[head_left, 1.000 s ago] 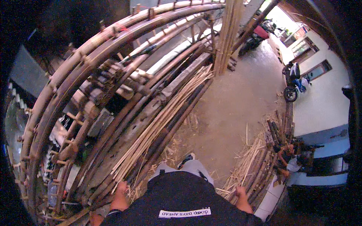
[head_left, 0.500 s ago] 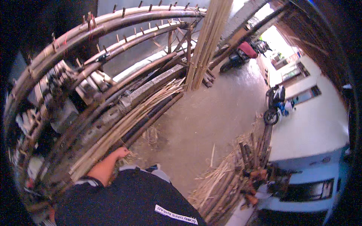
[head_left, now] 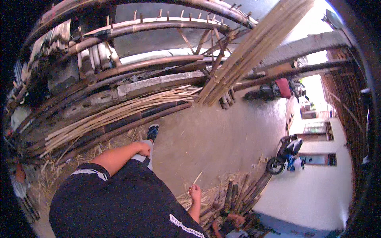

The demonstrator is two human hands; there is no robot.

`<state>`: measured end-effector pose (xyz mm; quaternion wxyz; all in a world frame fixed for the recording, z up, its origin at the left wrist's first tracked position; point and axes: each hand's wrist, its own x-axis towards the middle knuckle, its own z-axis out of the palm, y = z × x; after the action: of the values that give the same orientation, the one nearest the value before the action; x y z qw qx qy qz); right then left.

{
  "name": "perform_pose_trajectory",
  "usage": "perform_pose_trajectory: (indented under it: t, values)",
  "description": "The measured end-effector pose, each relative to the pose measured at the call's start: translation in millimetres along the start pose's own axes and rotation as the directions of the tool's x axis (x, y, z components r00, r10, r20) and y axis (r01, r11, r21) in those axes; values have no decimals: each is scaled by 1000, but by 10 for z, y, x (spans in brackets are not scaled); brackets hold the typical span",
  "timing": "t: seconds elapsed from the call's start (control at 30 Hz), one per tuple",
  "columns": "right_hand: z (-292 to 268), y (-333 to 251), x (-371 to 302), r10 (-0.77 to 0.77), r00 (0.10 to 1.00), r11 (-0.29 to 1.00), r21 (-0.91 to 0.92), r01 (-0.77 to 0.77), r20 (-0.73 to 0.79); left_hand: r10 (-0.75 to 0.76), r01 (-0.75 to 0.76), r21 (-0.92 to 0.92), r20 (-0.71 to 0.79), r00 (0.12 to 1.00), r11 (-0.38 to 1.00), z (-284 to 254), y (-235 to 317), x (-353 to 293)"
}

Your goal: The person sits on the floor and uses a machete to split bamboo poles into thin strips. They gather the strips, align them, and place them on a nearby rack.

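Observation:
My left hand (head_left: 144,149) hangs beside my light trouser leg, fingers curled in, with nothing visible in them. Out to the right, my right hand (head_left: 195,192) is closed around a short, pale bamboo sliver (head_left: 197,177) whose pointed end sticks up past the fingers. Beyond my left arm, a long heap of split bamboo strips (head_left: 115,115) lies along the low wall, next to dark bamboo poles (head_left: 131,123). My shoe (head_left: 152,132) is on the floor just past the left hand.
A tall bundle of bamboo slats (head_left: 254,53) leans against a bamboo rack (head_left: 151,26). Shorter poles (head_left: 234,194) and shavings lie at right, near another person's hand (head_left: 235,218). A scooter (head_left: 286,154) stands by the white wall; a motorbike (head_left: 282,88) is farther back.
My view has turned and I have shifted. My left hand has come away from the strips at the low wall to my leg. My right hand has come into view with the sliver.

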<state>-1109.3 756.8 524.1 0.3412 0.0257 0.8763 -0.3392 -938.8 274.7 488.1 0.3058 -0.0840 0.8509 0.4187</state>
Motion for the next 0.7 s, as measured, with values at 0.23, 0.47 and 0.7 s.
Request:
perform_pose_trajectory:
  t: [0.23, 0.47, 0.7]
  values:
    - [-123, -2175, 1012, -130, 931, 884, -386, 265, 341, -2, 4, -162, 9, 1000, 987, -1132, 346, 957]
    - [-531, -3485, 1881, -30, 819, 693, -579, 430, 573, -18, 32, -303, 50, 999, 952, -1042, 380, 1734]
    - [-1417, -3471, 4307, 152, 600, 192, -620, 761, 785, -390, 245, -691, -58, 919, 680, -210, 540, 2610]
